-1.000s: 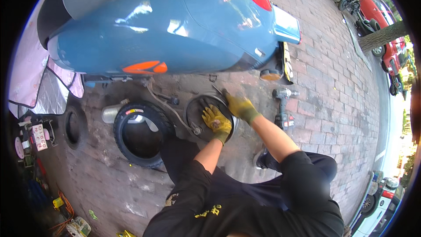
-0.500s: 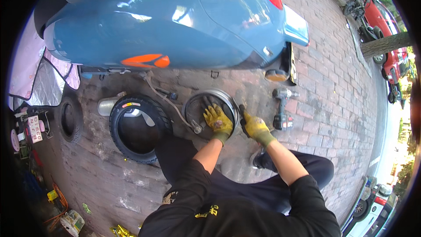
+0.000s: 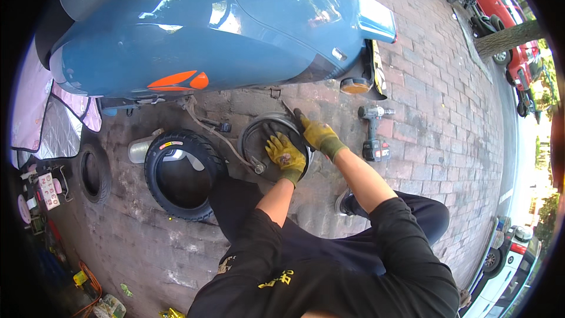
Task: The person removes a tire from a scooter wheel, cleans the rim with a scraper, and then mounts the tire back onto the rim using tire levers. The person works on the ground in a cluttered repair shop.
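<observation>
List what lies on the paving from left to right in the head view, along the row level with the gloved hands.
Small tyre → larger black tyre → wheel rim with the left hand flat on it → right hand at the rim's edge → cordless power tool.

Ground: brick paving (image 3: 447, 141), reddish to the right of the hands, grey and dusty under and to the left of them.
Under the hands: a dark metal wheel rim (image 3: 259, 141) lying flat.
Just left of the rim: a black tyre (image 3: 203, 159), flat, with a pale container (image 3: 139, 151) at its far side.
Farther left: a smaller tyre (image 3: 93, 172).
Right of the hands: a cordless power tool (image 3: 374, 135), lying down.
</observation>
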Motion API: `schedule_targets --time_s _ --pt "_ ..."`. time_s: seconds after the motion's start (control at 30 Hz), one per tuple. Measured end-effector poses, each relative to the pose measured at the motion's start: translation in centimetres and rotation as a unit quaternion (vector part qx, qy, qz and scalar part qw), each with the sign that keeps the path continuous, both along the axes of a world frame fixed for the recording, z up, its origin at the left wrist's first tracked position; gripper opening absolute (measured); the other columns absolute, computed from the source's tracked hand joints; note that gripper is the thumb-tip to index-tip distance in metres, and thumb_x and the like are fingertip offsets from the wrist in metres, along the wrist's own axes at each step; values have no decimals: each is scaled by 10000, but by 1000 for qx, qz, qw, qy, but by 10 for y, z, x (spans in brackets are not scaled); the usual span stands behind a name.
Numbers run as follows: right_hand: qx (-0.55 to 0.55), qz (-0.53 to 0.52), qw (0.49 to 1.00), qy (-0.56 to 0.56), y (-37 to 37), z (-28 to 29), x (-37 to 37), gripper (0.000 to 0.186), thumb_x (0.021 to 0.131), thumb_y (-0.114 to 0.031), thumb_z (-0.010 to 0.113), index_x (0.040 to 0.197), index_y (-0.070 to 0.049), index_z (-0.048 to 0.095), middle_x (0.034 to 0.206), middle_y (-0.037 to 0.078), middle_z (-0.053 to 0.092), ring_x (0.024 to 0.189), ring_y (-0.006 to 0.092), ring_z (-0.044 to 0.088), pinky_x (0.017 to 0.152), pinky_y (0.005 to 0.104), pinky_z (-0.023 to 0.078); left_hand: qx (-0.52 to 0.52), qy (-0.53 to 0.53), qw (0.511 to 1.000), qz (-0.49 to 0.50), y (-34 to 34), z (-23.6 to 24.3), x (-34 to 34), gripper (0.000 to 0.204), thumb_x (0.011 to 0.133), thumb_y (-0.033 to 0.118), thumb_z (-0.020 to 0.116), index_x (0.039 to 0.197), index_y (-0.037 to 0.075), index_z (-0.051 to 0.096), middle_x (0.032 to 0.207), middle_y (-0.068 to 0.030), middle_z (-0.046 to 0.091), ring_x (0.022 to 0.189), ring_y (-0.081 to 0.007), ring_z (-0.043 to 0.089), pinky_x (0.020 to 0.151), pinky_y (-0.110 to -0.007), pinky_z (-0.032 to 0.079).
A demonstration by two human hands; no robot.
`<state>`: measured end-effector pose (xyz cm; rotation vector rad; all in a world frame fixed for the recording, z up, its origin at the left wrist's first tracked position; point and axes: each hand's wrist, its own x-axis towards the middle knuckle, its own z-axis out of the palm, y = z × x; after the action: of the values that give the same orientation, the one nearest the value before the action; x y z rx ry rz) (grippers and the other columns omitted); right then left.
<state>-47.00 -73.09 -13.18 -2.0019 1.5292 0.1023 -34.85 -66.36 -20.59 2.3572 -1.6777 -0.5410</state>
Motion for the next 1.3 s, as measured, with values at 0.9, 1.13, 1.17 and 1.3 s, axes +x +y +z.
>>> schedule_targets --time_s 0.9,1.13,1.17,1.3 --pt "25 -104 994 -32 93 6 -4 583 957 -194 547 1515 -111 401 1015 312 699 966 485 678 855 581 512 111 -30 973 202 -58 13 30 629 1033 339 396 1576 28 340 1596 -279 373 1494 -417 354 1246 -514 217" --pt "-37 -86 995 -44 47 -7 4 587 953 -194 552 1512 -96 404 1065 286 696 944 453 684 812 563 522 113 -28 974 194 -56 19 20 573 1055 284 347 1581 58 355 1608 -229 387 1491 -372 381 1236 -492 255" --pt "29 -104 993 -37 74 -5 0 655 949 -198 556 1565 -113 349 1117 287 688 971 448 684 823 557 523 112 -43 972 200 -58 15 31 572 1057 285 343 1580 54 356 1606 -233 387 1486 -374 387 1233 -493 263" --pt "78 -98 992 -9 77 5 7 732 925 -161 554 1604 -142 281 1015 304 701 995 464 679 850 557 517 71 -34 970 232 -60 10 37 563 1063 275 331 1559 13 365 1589 -254 400 1448 -398 432 1215 -506 290"
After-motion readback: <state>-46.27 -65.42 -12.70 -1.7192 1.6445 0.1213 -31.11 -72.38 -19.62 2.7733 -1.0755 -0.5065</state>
